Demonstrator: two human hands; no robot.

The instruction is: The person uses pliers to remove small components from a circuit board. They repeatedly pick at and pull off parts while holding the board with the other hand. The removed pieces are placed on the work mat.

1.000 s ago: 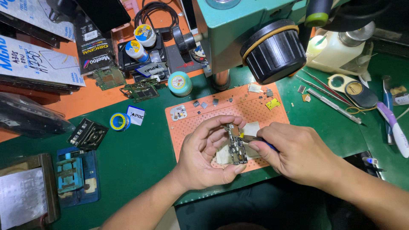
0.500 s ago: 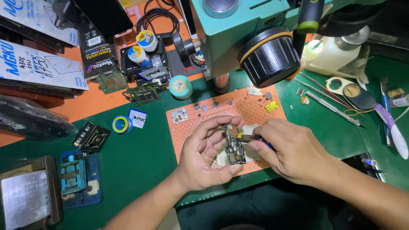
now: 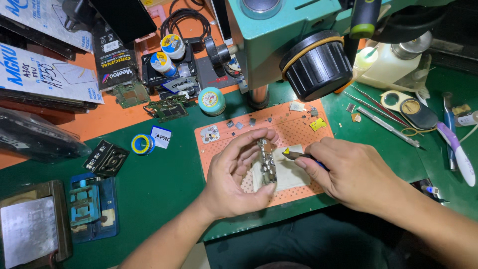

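My left hand [image 3: 239,174] holds a narrow circuit board [image 3: 267,162] upright on its edge, pinched between thumb and fingers, over a white cloth pad [image 3: 286,172] on the orange perforated mat [image 3: 298,127]. My right hand [image 3: 351,172] grips a thin dark tool [image 3: 298,156], like tweezers, whose tip points left and ends just short of the board's right side. A tiny yellow piece sits at the tool's tip.
A teal microscope [image 3: 298,37] hangs over the mat. Small parts lie on the mat's far edge. Tweezers [image 3: 388,127], a toothbrush [image 3: 455,149] and a white bottle [image 3: 393,65] are at right. A blue jig [image 3: 92,206], tape roll [image 3: 143,144], round teal tin [image 3: 211,100] and spare boards are at left.
The left hand has turned the board more upright on its edge. The right hand's tool has drawn slightly back from the board. The view has shifted a little.
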